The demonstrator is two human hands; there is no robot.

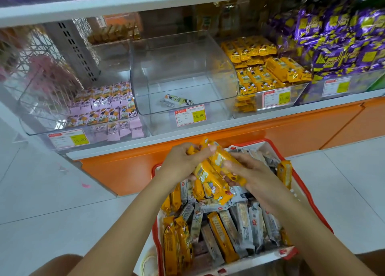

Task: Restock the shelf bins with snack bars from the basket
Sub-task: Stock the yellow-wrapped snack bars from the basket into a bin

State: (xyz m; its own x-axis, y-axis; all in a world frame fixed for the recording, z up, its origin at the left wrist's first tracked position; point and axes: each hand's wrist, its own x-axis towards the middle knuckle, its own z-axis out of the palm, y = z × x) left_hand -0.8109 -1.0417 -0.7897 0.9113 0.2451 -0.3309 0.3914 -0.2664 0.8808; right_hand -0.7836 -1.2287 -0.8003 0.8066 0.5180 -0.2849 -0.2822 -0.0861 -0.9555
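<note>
A red-rimmed basket [308,194] on the floor holds several yellow and grey snack bars [243,225]. Above it, both hands hold one bunch of yellow bars [212,173]. My left hand [183,161] grips the bunch's upper left end, and my right hand [248,171] curls around its right side. On the shelf straight ahead stands a clear bin [183,71] with a single pale wrapped bar [177,101] on its floor. The bin of yellow bars [264,67] is to its right.
A bin of pink packets [108,106] stands at the left, and purple packets [337,42] are piled at the right. Price tags [190,115] hang on the bin fronts. An orange base panel [229,146] runs under the shelf. White floor tiles [52,202] surround the basket.
</note>
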